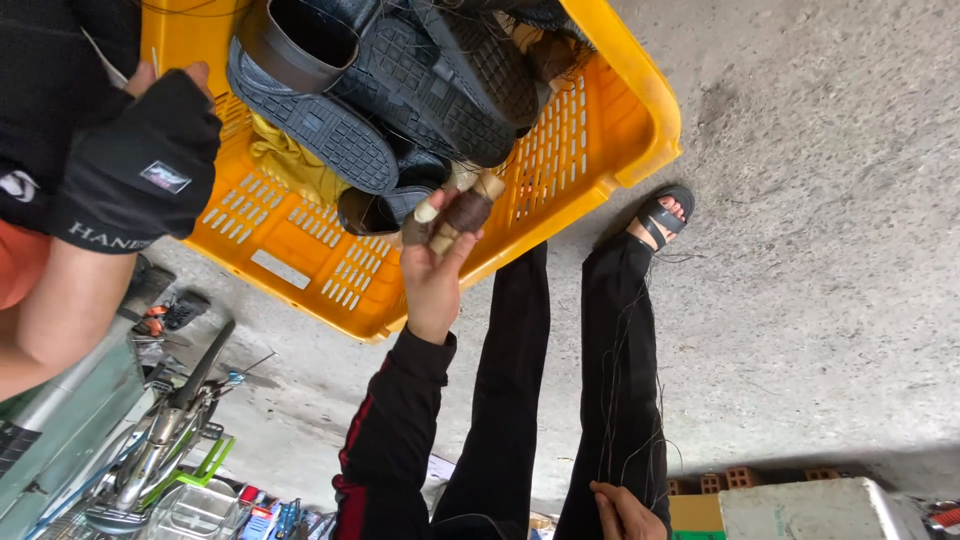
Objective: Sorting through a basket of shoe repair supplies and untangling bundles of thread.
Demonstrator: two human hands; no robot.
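My left hand (433,275), in a black sleeve with a red stripe, reaches up to the yellow slotted crate (610,130). It grips brown and tan thread spools (455,212) at the crate's open side. Inside the crate lie black shoes (400,80) with their ribbed soles showing, and a yellow cloth (285,160). My right hand (625,512) sits low on my black trouser leg, its fingers pinched on thin dark threads (628,400) that trail over the leg. Another person's hand in a black fingerless glove (145,160) holds the crate's left rim.
My foot in a black sandal (665,215) rests on the grey concrete floor (820,300). Metal tools and a green-handled clamp (175,450) lie at the bottom left. Red bricks (745,478) and a white box (810,510) stand at the bottom right.
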